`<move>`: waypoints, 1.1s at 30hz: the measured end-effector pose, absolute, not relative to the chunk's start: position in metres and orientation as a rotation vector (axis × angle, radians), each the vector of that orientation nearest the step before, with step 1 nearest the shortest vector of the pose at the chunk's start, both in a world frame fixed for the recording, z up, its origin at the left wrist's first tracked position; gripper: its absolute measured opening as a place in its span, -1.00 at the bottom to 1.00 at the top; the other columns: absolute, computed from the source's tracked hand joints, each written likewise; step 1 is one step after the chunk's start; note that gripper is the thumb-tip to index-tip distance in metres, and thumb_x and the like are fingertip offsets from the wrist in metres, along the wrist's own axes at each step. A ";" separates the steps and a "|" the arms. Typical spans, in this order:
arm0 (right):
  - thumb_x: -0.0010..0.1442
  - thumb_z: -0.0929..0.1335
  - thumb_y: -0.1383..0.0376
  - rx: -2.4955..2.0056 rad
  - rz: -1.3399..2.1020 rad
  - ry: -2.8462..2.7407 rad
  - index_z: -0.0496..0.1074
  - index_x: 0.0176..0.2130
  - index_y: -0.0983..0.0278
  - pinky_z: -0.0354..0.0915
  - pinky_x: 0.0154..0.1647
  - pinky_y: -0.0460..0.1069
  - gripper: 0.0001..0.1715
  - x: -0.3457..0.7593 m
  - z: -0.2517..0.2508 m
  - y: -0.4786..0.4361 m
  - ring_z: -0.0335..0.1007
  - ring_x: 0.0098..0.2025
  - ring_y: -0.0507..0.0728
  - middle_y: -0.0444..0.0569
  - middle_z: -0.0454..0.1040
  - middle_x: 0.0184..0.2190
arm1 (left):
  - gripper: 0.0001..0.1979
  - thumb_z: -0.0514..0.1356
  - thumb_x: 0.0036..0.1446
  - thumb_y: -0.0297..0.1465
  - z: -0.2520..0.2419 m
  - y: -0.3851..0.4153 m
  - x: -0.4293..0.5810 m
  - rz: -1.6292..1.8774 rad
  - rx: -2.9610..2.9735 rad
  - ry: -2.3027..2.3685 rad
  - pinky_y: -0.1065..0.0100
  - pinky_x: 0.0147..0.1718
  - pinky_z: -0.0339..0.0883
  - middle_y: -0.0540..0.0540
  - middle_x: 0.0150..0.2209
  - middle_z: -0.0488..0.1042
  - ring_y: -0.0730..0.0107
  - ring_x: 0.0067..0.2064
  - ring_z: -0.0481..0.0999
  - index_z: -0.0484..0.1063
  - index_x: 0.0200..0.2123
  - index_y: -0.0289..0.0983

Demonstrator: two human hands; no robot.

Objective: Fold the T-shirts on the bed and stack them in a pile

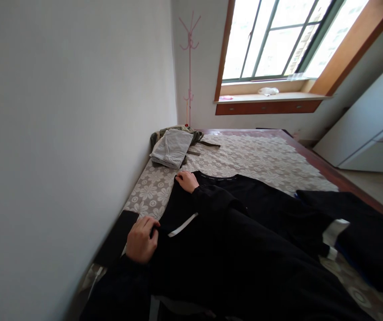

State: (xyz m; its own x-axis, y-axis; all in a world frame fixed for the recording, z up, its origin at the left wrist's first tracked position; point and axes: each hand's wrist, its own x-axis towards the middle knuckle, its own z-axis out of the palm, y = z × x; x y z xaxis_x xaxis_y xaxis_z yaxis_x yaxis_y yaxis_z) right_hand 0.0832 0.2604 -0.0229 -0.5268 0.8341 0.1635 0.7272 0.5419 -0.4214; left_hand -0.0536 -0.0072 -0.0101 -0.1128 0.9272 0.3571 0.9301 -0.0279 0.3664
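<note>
A black long-sleeved shirt [258, 191] lies spread on the flower-patterned bed cover, its neckline facing the window. White strips mark its sleeves, one of them between my hands. My left hand [142, 239] has its fingers curled onto the shirt's left edge, near the wall. Farther up, my right hand [187, 181] grips the same side at its upper corner, beside the neckline. My dark right sleeve crosses the shirt and hides part of it; the two blacks are hard to tell apart.
A folded grey cloth [173, 147] rests on a greenish strapped item [199, 136] against the wall. Another dark garment [368, 223] lies at the bed's right side. A black flat object [117, 234] is by my left hand. Beyond stand a pink coat rack [190, 53] and a white cabinet [372, 120].
</note>
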 end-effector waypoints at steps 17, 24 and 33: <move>0.40 0.21 0.08 -1.253 0.413 -2.493 0.33 0.08 0.31 0.19 0.08 0.17 -0.57 0.086 -0.005 0.248 0.30 0.10 0.31 0.18 0.44 0.03 | -0.77 0.10 0.04 -0.55 -0.010 -0.007 -0.053 -0.608 -2.094 -2.238 0.14 -0.11 0.31 -0.10 -0.17 0.55 0.10 -0.06 0.48 0.46 -0.29 -0.15; 0.29 0.35 0.09 -0.992 0.483 -2.613 0.34 0.17 0.14 0.18 0.20 0.13 -0.50 0.206 0.030 0.180 0.33 0.18 0.24 0.02 0.39 0.18 | -0.66 0.05 -0.04 -0.59 0.024 0.008 -0.056 -0.612 -2.367 -2.221 0.18 0.05 0.33 -0.04 -0.05 0.57 0.19 0.03 0.50 0.53 -0.33 -0.13; 0.32 0.27 0.04 -1.327 0.596 -2.361 0.50 -0.09 0.05 0.38 -0.11 0.06 -0.70 0.411 0.038 0.034 0.51 -0.15 0.19 0.00 0.56 -0.16 | -0.46 0.03 0.25 -0.22 -0.008 0.104 0.001 -0.589 -2.731 -1.904 -0.01 0.34 -0.03 -0.17 0.33 0.28 0.09 0.39 0.14 0.31 0.27 -0.22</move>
